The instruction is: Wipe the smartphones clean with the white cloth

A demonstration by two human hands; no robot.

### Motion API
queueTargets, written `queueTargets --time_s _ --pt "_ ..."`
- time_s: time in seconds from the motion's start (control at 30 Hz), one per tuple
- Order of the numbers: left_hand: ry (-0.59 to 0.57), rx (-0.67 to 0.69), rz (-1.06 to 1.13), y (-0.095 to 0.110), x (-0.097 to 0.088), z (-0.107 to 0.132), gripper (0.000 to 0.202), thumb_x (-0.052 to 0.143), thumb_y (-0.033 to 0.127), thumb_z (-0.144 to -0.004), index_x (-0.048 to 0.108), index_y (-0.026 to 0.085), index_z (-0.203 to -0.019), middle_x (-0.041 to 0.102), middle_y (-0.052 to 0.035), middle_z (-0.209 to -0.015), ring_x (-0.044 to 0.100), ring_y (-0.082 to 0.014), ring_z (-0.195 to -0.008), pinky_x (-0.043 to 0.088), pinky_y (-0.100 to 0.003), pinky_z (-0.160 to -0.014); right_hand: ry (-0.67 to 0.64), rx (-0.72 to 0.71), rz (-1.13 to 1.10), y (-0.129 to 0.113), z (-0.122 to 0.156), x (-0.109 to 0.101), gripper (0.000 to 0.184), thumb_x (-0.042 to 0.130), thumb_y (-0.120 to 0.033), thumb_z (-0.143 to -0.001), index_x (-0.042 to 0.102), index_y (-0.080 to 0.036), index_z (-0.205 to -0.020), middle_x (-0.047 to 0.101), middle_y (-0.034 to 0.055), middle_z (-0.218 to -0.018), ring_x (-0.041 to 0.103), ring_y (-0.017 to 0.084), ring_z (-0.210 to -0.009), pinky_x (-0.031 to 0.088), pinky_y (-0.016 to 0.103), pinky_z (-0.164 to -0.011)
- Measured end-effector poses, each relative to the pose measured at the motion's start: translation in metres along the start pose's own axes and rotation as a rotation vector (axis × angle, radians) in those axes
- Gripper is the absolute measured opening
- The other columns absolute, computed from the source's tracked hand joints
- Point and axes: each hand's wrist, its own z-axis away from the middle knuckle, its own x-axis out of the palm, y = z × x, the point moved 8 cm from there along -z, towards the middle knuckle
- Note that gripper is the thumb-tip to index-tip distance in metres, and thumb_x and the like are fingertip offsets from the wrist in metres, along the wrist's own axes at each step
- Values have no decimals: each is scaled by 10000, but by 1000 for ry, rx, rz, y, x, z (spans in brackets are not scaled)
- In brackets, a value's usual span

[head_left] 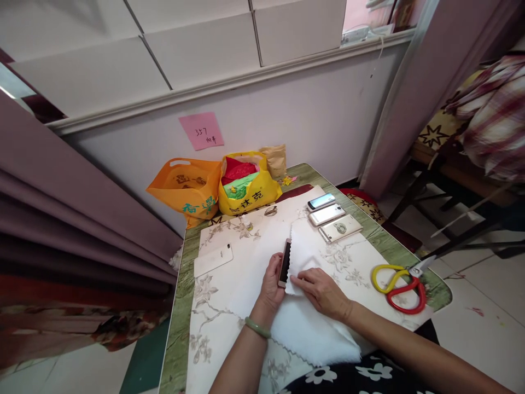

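My left hand (271, 283), with a green bangle (257, 327) at the wrist, is closed around a dark-screened smartphone (285, 264) with a pinkish frame, tilted up on its edge over the table. A white cloth (315, 334) with zigzag edges lies against the phone's right side and spreads down toward my lap. My right hand (324, 291) presses the cloth near the phone's lower end with its fingers together. Part of the phone screen is hidden behind the cloth.
A white phone (214, 260) lies at left. Three more phones, including one with a ring (341, 227), lie at the right back. Red-and-yellow scissors (404, 282) rest near the right edge. Behind stand an orange bag (186, 189) and a yellow bag (250, 197).
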Motion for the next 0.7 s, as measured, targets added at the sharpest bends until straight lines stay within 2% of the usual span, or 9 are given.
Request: queueTargets --time_s 0.1,0.2,0.33,0.43,0.53,0.6,0.63,0.7 --pt "-24 -50 33 -2 4 1 254 692 376 -789 688 195 -967 706 -12 -960 644 -150 -902 475 -275 -890 36 -8 -76 8 -8 -1 481 376 -94 -941 512 -258 -1373 620 96 -1153 572 200 -999 501 345 -830" --pt "-78 -113 126 -10 11 3 335 650 374 -817 701 168 -1076 709 -70 -1133 628 -215 -1101 449 -332 -1010 55 -3 -19 15 -18 -7 446 394 -130 -962 520 -263 -1369 631 97 -1182 576 212 -1035 501 377 -860" --pt "-127 -142 250 -18 13 5 365 606 385 -859 686 200 -1163 660 -54 -1283 527 -217 -1286 381 -346 -1112 100 22 124 22 -22 -14 333 510 -242 -963 605 -275 -1280 664 91 -1192 583 256 -1080 458 484 -950" --pt "-95 -131 259 -18 5 4 381 599 431 -864 680 238 -1183 654 -38 -1295 510 -222 -1310 385 -370 -1116 130 -42 120 17 -15 -13 370 497 -215 -970 570 -282 -1327 653 75 -1261 561 238 -1188 399 503 -1061" --pt "-76 -153 281 -19 1 2 416 605 462 -856 667 249 -1208 656 -54 -1291 531 -243 -1290 402 -407 -1101 17 -197 62 6 -13 1 436 454 -213 -994 463 -257 -1427 597 64 -1358 501 192 -1292 370 445 -1121" --pt "-82 -161 306 -18 2 0 417 598 466 -863 667 243 -1208 659 -67 -1286 543 -249 -1277 401 -420 -1098 -93 -239 48 7 -17 12 497 466 -285 -997 377 -231 -1483 519 73 -1441 423 192 -1365 333 433 -1151" --pt "-82 -158 318 -18 3 -1 404 592 462 -869 672 240 -1197 662 -69 -1280 545 -246 -1274 398 -418 -1100 -131 -218 60 12 -22 16 547 478 -335 -993 327 -225 -1507 470 79 -1480 379 202 -1395 301 446 -1167" --pt "-68 -148 335 -17 4 -2 379 580 454 -883 684 234 -1172 666 -66 -1274 540 -234 -1280 394 -401 -1103 -141 -82 116 29 -32 19 635 482 -415 -984 234 -232 -1539 382 87 -1535 313 232 -1432 225 499 -1187"
